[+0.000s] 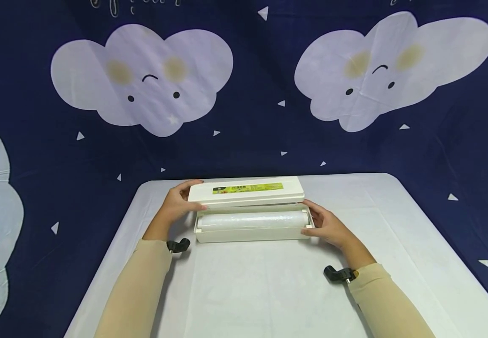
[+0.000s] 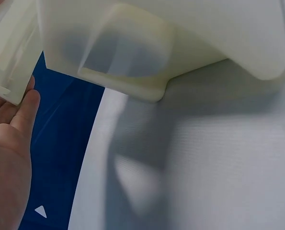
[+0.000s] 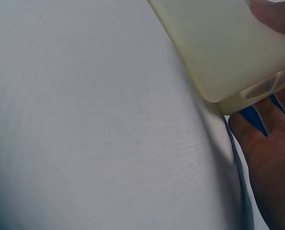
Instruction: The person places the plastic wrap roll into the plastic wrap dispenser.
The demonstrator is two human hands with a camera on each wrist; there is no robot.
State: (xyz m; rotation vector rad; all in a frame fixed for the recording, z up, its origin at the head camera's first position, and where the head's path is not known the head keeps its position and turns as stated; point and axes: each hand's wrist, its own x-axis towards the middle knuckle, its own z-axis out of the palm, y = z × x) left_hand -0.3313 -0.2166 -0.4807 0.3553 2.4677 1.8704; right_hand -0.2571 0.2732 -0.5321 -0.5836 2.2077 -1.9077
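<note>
A white lid [image 1: 244,199] with a green-and-yellow label [image 1: 248,188] is raised and tilted at the back of a long white box [image 1: 248,235]. My left hand [image 1: 176,205] grips the lid's left end, thumb at the front edge and fingers behind. In the left wrist view, the fingers reach around the lid [image 2: 13,52], apart from the box's end. Inside the box lies a roll of clear plastic wrap [image 1: 252,220]. My right hand [image 1: 327,228] holds the box's right end, thumb on the front wall. The right wrist view has fingers behind the box [image 3: 228,52], partly hidden.
The box stands on a table with a white cloth [image 1: 269,286], toward its far edge. Behind hangs a dark blue curtain [image 1: 265,117] with cloud prints. Black wrist cameras [image 1: 179,245] are strapped on both wrists.
</note>
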